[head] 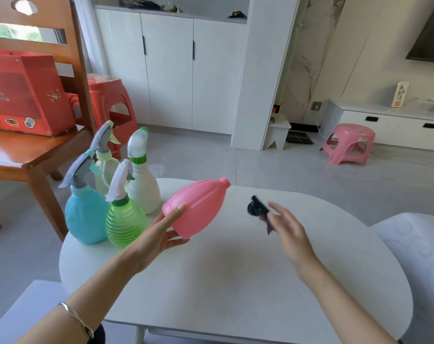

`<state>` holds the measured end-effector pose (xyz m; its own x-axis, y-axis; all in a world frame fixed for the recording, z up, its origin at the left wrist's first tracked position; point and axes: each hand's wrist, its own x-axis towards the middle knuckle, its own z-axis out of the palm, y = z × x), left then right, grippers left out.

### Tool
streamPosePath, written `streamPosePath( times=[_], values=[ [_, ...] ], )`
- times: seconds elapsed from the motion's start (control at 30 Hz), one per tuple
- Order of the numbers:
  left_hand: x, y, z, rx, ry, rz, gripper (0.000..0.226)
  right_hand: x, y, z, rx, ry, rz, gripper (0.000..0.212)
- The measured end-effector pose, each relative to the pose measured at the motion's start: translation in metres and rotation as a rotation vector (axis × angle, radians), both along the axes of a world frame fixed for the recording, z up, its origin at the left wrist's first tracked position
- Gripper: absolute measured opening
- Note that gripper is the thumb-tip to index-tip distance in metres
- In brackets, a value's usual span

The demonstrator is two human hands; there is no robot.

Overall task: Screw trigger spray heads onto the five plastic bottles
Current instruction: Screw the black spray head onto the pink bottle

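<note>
My left hand (pixel 165 232) holds a pink bottle (pixel 197 207) by its base, tilted, its open neck pointing up and to the right. A black trigger spray head (pixel 258 209) lies on the white table (pixel 235 281), blurred. My right hand (pixel 289 229) is open, fingers spread, just right of the head and partly over it. Several bottles with spray heads on stand at the table's far left: a blue one (pixel 85 217), a ribbed green one (pixel 125 222), a white one (pixel 145 189) and a pale clear one (pixel 106 167) behind.
A wooden chair (pixel 37 150) with a red box (pixel 24 93) stands left of the table. Behind it is a red stool (pixel 111 100). A pink stool (pixel 347 145) sits on the floor far right. White seat cushions flank the table.
</note>
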<state>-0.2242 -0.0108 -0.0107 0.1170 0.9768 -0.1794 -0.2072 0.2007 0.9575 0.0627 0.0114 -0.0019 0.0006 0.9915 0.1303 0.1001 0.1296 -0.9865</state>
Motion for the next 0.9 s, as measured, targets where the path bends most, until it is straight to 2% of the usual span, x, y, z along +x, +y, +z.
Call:
streamPosePath(
  times=[0.13, 0.3, 0.37, 0.43, 0.6, 0.77, 0.9],
  values=[
    [0.004, 0.0, -0.004, -0.03, 0.04, -0.001, 0.109, 0.03, 0.001, 0.021, -0.022, 0.262, -0.197, 0.024],
    [0.009, -0.002, -0.005, -0.089, 0.02, -0.003, 0.082, 0.048, 0.0, 0.026, -0.084, 0.444, -0.243, 0.025],
    [0.01, -0.003, -0.004, -0.094, 0.034, -0.013, 0.088, 0.049, -0.001, 0.028, -0.102, 0.512, -0.215, 0.028],
    [0.012, -0.003, -0.002, -0.095, 0.053, -0.029, 0.099, 0.049, -0.002, 0.029, -0.108, 0.533, -0.203, 0.028],
    [0.015, -0.004, 0.002, -0.099, 0.033, -0.045, 0.093, 0.047, -0.002, 0.029, -0.124, 0.524, -0.2, 0.028],
    [0.017, -0.007, 0.004, -0.092, 0.022, -0.101, 0.097, 0.044, -0.001, 0.026, -0.15, 0.504, -0.181, 0.024],
    [0.024, -0.012, 0.006, -0.089, 0.085, -0.223, 0.114, 0.033, -0.006, 0.027, -0.195, 0.416, -0.048, 0.021]
  ],
)
